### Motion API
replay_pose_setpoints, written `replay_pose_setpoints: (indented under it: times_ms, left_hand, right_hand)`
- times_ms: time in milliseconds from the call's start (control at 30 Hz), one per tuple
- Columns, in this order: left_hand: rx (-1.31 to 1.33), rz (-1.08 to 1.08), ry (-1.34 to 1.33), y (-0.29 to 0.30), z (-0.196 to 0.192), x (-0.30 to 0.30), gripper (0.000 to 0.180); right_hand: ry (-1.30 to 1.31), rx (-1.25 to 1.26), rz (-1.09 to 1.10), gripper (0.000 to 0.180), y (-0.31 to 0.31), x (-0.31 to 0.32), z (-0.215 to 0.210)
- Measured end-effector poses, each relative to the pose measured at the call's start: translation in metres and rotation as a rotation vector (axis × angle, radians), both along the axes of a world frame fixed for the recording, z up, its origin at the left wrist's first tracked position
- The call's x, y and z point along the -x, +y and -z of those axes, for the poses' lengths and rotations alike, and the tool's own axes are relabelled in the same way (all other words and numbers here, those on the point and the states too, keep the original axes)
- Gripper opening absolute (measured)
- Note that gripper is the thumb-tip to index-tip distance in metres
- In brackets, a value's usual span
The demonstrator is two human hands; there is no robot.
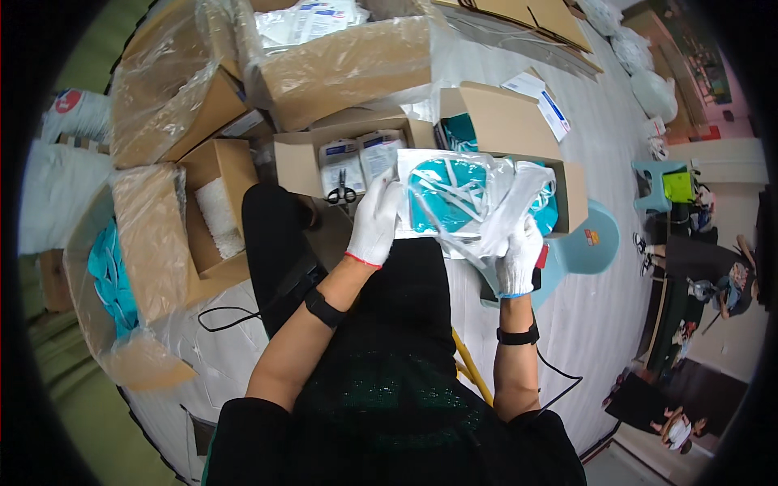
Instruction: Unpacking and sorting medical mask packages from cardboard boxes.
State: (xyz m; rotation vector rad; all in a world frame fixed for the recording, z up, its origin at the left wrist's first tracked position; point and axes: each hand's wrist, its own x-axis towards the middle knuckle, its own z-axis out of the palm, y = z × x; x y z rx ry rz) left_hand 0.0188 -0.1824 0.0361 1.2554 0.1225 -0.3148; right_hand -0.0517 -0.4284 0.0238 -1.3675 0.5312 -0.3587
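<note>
In front of my lap is a clear plastic pouch (446, 194) with a folded teal item and white strips showing in it. My left hand (374, 220), in a white knit glove, is closed on the pouch's left edge. My right hand (521, 253), gloved the same way, is closed at the right end, where crumpled whitish film (519, 198) bunches up. Its fingertips are partly hidden by the film. Just left of my left hand, black-handled scissors (341, 193) lie over flat white packets (361, 158) inside an open cardboard box (296, 166).
An open box (506, 117) with teal items stands behind the pouch. Plastic-lined cartons (348, 73) surround the far and left sides; one at far left holds teal pieces (113, 279). A light blue stool (590, 241) is to the right. Other people (677, 429) are at far right.
</note>
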Motion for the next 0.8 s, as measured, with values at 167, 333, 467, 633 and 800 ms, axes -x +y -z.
replay_pose_setpoints:
  times_ms: [167, 333, 467, 633, 800]
  left_hand:
    - [-0.09, -0.141, -0.169, 0.028, 0.013, 0.015, 0.038]
    - [-0.379, -0.186, -0.385, 0.051, 0.013, 0.018, 0.036]
    - [-0.29, -0.184, -0.305, 0.061, 0.001, 0.027, 0.034]
    - [-0.018, -0.212, -0.228, 0.054, 0.0, 0.028, 0.032]
    - [-0.037, -0.145, -0.088, 0.057, -0.007, 0.028, 0.037]
  right_hand:
    - [-0.007, 0.078, -0.146, 0.011, 0.035, 0.001, 0.017]
    - [0.081, 0.063, -0.179, 0.016, 0.069, -0.002, -0.004]
    - [0.1, 0.09, -0.214, 0.018, 0.074, -0.002, -0.009]
    - [0.18, -0.147, -0.271, 0.018, 0.072, -0.003, -0.007]
    - [0.135, -0.302, -0.264, 0.012, 0.074, 0.001, -0.002]
